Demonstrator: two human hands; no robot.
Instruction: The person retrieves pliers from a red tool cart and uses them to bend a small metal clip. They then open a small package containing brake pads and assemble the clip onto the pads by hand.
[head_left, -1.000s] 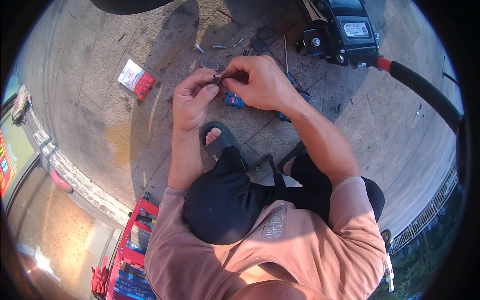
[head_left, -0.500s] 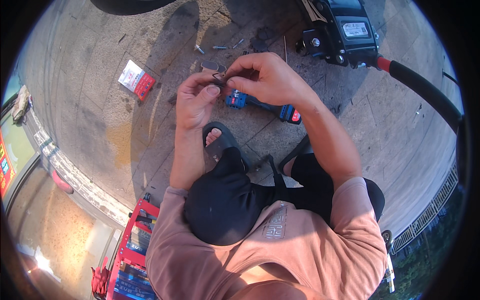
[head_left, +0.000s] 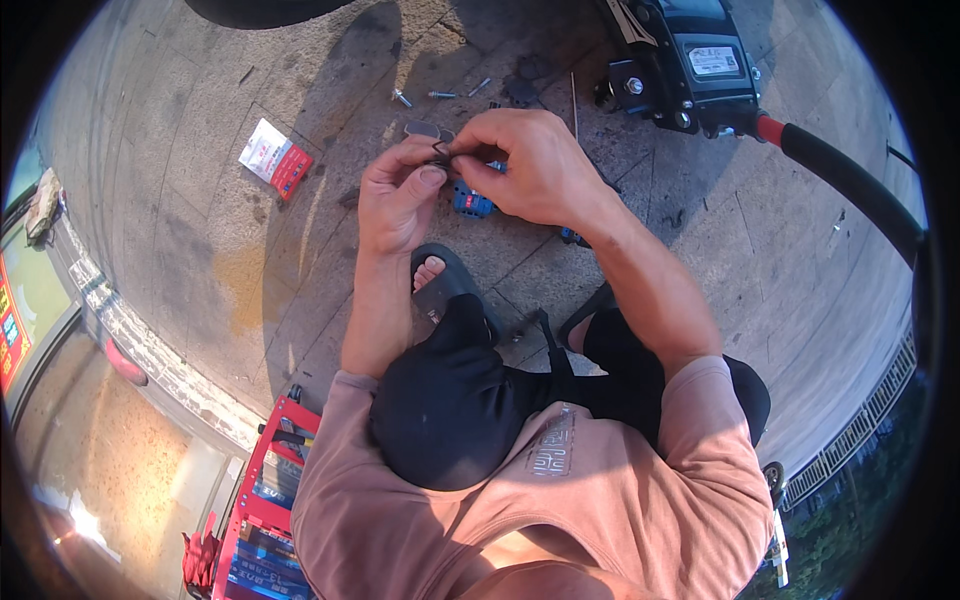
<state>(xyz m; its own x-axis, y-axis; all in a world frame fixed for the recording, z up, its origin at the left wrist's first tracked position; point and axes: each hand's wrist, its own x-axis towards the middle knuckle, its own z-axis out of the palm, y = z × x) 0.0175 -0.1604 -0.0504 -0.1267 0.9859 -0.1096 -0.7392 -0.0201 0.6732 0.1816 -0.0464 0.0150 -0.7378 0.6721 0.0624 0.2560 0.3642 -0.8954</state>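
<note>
My left hand [head_left: 396,205] pinches a small, dark, bent metal clip [head_left: 440,150] between thumb and fingers. From the other side, my right hand [head_left: 545,165] has its thumb and forefinger closed on the same piece; its exact shape is partly hidden by the fingertips. Just beyond lies a grey pad with a metal backing, apparently a brake pad [head_left: 421,130], on the paving. Below my right hand a blue power tool [head_left: 472,202] lies on the ground, mostly covered by the hand and wrist.
Several bolts [head_left: 401,98] lie farther off, near a thin rod [head_left: 574,105]. A red and white packet [head_left: 275,158] sits at left. A black floor jack [head_left: 690,75] with a long handle [head_left: 850,180] occupies the far right. A tyre [head_left: 265,10] shows at the top; a red rack [head_left: 265,510] stands lower left.
My right hand and forearm have shifted slightly, now covering more of the blue tool. My left hand has moved a little to the right. Both still grip the clip.
</note>
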